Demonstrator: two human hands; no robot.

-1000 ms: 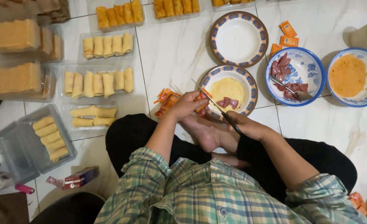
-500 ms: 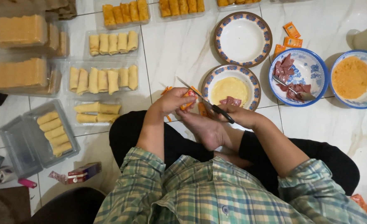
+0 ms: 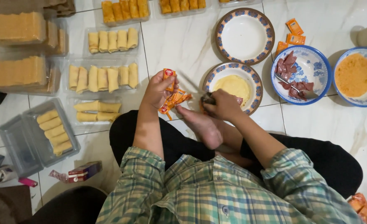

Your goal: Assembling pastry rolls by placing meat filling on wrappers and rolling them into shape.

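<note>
orange sachets under the scissors

pinched upright in left hand point(image 3: 157, 89): one orange sachet point(image 3: 169, 76), above the strip point(image 3: 174, 99). right hand point(image 3: 221, 105) clenched on scissors point(image 3: 206, 98) beside yellow-filled plate point(image 3: 233, 85). best snipped near the top corner, clear of fingertips.

The person sits cross-legged on the floor, one bare foot point(image 3: 200, 126) turned sole-up in front of the lap. Both forearms reach forward from rolled plaid sleeves. The left hand point(image 3: 158, 89) is raised, fingers and thumb pinched closed, wrist straight above a near-vertical forearm. The right hand point(image 3: 223, 104) is curled in a fist-like grip, knuckles up, its forearm angling in from the right. The hands are near each other, not touching
</note>
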